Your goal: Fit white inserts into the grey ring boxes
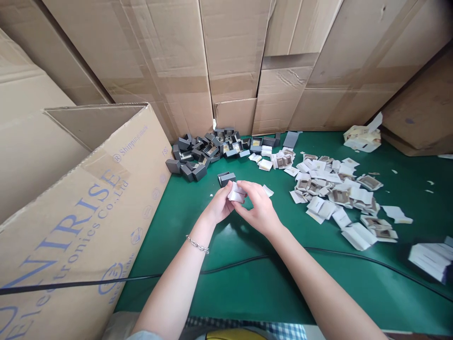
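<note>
Grip: left hand (220, 207) and right hand (259, 208) pinch white insert (236, 193) above counter (233, 255) | dark box (227, 179) just beyond | insert seems unfinished; box heap (187, 173), card heap (318, 204) lie behind (done or pending, unclear)

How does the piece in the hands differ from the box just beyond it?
The piece is white; the box is dark grey. The piece is held by the left hand and right hand; the box rests unheld on the green table. Both are smaller than the printed carton.
</note>
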Available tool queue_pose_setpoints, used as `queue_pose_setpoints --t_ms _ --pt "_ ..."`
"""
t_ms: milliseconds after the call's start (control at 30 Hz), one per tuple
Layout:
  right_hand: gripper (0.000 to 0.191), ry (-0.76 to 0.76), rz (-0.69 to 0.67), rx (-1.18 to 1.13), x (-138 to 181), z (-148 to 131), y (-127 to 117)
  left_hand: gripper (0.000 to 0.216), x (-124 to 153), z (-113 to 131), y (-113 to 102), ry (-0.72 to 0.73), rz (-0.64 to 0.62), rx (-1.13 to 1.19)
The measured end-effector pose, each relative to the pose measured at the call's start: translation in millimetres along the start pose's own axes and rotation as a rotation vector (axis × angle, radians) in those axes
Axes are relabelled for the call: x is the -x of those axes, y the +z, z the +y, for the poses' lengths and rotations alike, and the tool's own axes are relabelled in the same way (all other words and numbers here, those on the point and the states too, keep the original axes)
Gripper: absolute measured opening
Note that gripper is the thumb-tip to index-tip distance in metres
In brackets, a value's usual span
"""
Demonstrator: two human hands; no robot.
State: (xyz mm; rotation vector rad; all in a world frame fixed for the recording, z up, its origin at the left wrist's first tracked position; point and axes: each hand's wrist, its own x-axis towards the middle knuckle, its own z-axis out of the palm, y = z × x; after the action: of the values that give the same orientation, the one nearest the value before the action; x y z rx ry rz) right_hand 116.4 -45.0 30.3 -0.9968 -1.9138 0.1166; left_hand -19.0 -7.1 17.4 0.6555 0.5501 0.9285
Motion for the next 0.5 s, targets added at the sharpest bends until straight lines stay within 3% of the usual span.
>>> queue_pose_setpoints --t_ms 233,500 --pt "0.041 -0.016 0.034 0.030 0.1 3.5 -0.2 0.040 0.3 0.6 1.0 0.013 -0.017 -0.069" --pt "0.038 0.096 -0.025 0.024 -2.1 2.8 -2.1 0.034 2.1 -0.9 0.9 0.003 -0.030 -0.074"
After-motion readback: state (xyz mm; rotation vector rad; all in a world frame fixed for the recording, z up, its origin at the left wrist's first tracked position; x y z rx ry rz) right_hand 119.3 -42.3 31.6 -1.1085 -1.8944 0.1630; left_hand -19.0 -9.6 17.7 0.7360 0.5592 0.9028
